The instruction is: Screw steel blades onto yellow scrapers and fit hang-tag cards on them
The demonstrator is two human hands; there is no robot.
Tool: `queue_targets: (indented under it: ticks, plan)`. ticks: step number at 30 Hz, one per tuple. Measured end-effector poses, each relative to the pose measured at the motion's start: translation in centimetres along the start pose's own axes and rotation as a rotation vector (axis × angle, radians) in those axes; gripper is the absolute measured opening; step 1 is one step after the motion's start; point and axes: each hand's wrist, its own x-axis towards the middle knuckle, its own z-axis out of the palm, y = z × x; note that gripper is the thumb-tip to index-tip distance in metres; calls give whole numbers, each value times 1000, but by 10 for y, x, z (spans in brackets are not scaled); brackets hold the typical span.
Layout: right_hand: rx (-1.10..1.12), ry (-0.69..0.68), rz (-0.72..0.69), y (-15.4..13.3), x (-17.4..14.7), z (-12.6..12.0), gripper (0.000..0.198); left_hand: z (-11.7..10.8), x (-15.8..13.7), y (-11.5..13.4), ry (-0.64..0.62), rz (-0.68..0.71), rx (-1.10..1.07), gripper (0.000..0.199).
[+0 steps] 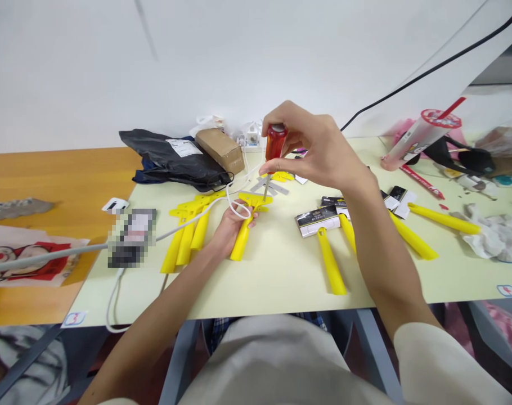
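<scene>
My left hand [228, 229] is closed around a yellow plastic scraper [239, 243], its wide head pointing away from me. Above it, my right hand [315, 147] grips the red handle of a screwdriver [274, 148], thumb low and fingers round the top. The screwdriver stands nearly upright, its tip at the right part of the scraper's head; any screw there is too small to make out. Several similar yellow scrapers [183, 241] lie left of my left hand. Beyond the held scraper are flat grey blades [278, 188] and small yellow parts [283, 176].
To the right lie several scrapers [332, 264] with black-and-white head covers. A white cable [197, 216] loops across the held scraper. Behind are a black plastic bag [175, 160] and a cardboard box [220, 147]. A tall cup [420, 138] and crumpled tissue [496, 233] are far right.
</scene>
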Motion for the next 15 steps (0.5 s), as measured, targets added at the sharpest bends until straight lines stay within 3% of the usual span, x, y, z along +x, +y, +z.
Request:
queue_targets:
  ticks: [3,8,10,15]
  plan:
    - [0,81,-22,-7,-1,-4,50,2,-2,0,-47,-1,-24,51]
    - [61,473,-169,-21,-11,-26,42,7,-8,2,-107,9,-48,50]
    - [7,546,-179,-16,-16,-41,31,9,-10,3,-129,3,-46,51]
    - [-513,188,262,44,-11,-62,23,13,-17,4,-267,-64,-36,56]
